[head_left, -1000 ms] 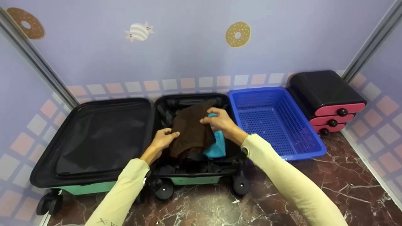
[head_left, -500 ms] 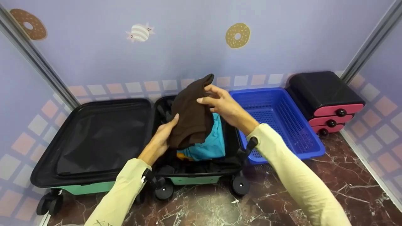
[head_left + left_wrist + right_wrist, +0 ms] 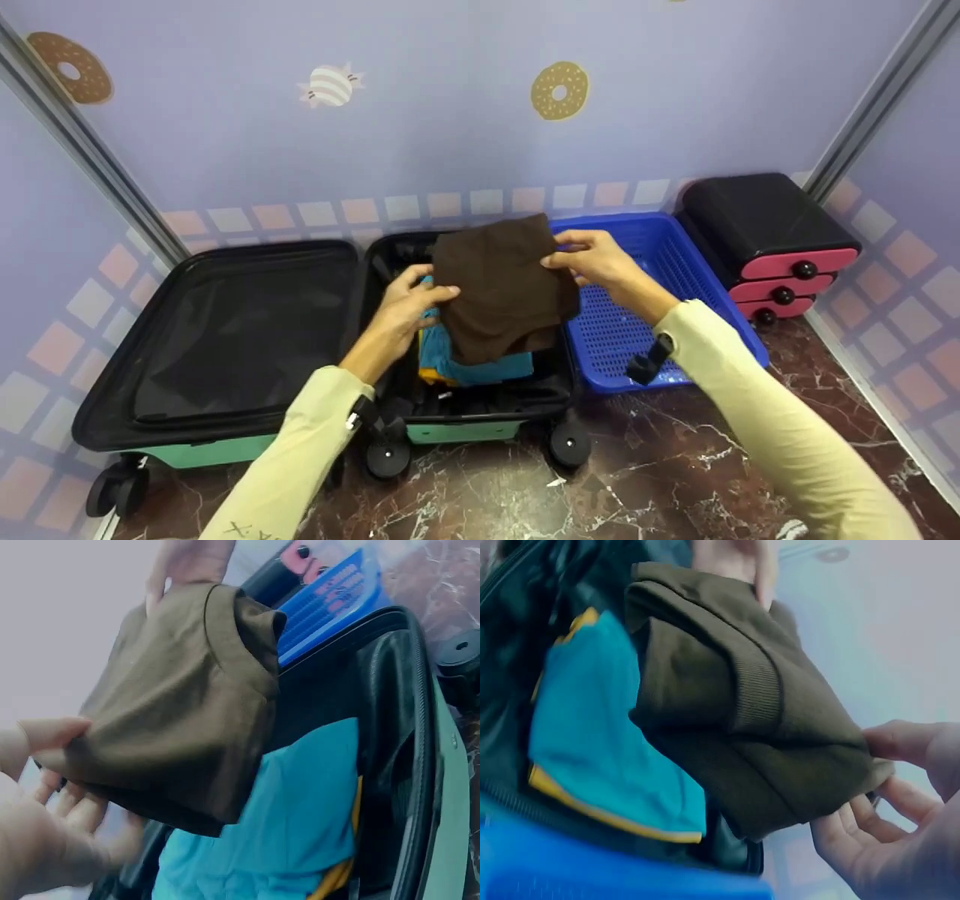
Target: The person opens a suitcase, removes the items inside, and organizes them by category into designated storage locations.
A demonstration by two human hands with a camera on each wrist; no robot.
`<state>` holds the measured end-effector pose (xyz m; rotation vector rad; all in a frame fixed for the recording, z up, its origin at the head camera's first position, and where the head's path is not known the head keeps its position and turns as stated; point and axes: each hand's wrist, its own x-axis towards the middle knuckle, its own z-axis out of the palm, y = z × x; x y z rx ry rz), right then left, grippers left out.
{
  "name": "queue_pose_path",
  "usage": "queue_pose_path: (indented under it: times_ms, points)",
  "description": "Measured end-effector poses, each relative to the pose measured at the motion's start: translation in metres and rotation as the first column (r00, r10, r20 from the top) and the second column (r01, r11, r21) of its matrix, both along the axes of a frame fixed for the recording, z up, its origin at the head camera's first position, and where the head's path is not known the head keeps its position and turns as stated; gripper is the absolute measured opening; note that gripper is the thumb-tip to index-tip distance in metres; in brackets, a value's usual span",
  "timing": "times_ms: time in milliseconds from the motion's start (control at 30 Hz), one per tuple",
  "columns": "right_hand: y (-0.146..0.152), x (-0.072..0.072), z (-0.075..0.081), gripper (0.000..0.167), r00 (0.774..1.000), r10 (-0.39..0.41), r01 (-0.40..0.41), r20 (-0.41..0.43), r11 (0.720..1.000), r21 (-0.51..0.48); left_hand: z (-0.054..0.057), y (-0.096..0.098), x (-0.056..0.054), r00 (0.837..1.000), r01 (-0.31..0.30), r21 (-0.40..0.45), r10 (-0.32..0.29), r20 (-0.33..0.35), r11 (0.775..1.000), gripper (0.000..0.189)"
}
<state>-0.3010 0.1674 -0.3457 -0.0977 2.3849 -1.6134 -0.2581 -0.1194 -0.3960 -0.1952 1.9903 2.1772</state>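
Observation:
A folded brown shirt (image 3: 499,289) with a ribbed neckband is held up between both hands. My left hand (image 3: 405,304) pinches its left edge between thumb and fingers. On the opposite side, my right hand (image 3: 604,262) pinches the right edge, as the right wrist view also shows. Below the shirt, a folded bright blue garment (image 3: 259,832) lies in the suitcase, partly covered from the head view. Yellow cloth (image 3: 592,802) peeks out from beneath the blue one. The open suitcase (image 3: 463,432) has a black lining and a green shell.
The suitcase's other half (image 3: 247,330) lies flat at the left. To the right stands a blue perforated basket (image 3: 739,345), beside a black box with pink drawers (image 3: 799,264). A patterned wall (image 3: 435,142) rises behind, and dark marbled floor (image 3: 637,465) lies in front.
The brown shirt has been lifted off the blue garment, then turned flatter and shifted right. Both hands rose with it, and the right hand moved over the basket's near-left side.

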Motion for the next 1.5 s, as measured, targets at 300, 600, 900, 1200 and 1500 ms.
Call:
queue_pose_path:
  times_ms: [300,600,900,1200,1500]
  points:
    - [0.054,0.012,-0.010,0.042,0.970,-0.003,0.049,-0.242,0.982,0.183,-0.001,0.056,-0.002,0.994,0.081,-0.028,-0.083,-0.075,0.996,0.046]
    - [0.101,0.017,-0.001,0.045,0.945,-0.029,0.131,-0.325,0.946,0.297,-0.004,0.107,-0.008,0.985,0.140,0.052,-0.133,-0.111,0.989,0.046]
    - [0.137,0.014,0.003,0.058,0.969,-0.152,0.201,-0.193,0.942,0.267,0.004,0.138,-0.015,0.920,0.392,-0.046,-0.392,0.005,0.919,0.083]
    - [0.122,0.011,-0.006,0.061,0.997,-0.068,0.058,0.028,0.964,0.260,0.003,0.123,-0.013,0.898,0.441,-0.118,-0.438,0.052,0.890,0.083]
    - [0.101,0.006,-0.019,0.064,0.991,-0.015,-0.004,0.136,0.990,0.139,0.000,0.101,-0.010,0.907,0.422,-0.093,-0.418,0.057,0.902,0.086]
